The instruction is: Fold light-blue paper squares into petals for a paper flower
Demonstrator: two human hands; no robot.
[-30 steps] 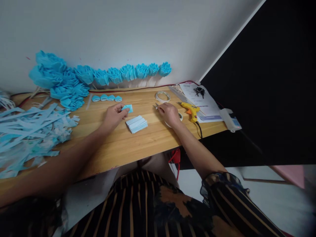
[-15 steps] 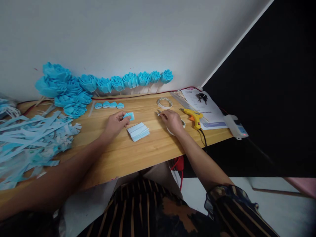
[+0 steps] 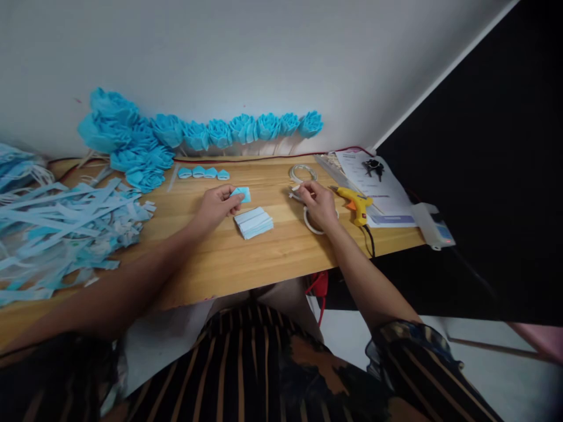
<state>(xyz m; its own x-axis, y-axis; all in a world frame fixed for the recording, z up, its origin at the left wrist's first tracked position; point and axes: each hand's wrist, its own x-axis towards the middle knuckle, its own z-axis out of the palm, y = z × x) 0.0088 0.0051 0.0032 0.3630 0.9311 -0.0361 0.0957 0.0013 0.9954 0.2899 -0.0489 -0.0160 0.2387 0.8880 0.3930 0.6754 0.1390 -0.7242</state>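
Observation:
Between its thumb and fingers, my left hand (image 3: pixel 220 204) pinches a small folded blue piece (image 3: pixel 243 194). Just below it lies a stack of pale blue rectangles (image 3: pixel 254 223). My right hand (image 3: pixel 318 202) is closed at the fingertips over a small white bit, probably tape, too small to tell surely. Scissors-like metal tips (image 3: pixel 294 194) show beside those fingers, partly hidden. A white tape roll (image 3: pixel 312 227) lies partly under my right hand, and another roll (image 3: pixel 303 173) sits behind it. Several folded blue petals (image 3: pixel 204 172) stand in a row behind my left hand.
Blue fabric flowers (image 3: pixel 231 129) line the wall. Cut blue strips (image 3: pixel 79 228) are heaped at the left. A yellow glue gun (image 3: pixel 357 204) lies right of my right hand, near papers (image 3: pixel 372 181), keys (image 3: pixel 373 169) and a white power strip (image 3: pixel 433 225) at the desk's right end.
The whole view has shifted, so the desk items appear farther right and higher. My right fingers have lifted slightly from the metal tips, with a white bit at the fingertips. My left hand still holds the blue piece.

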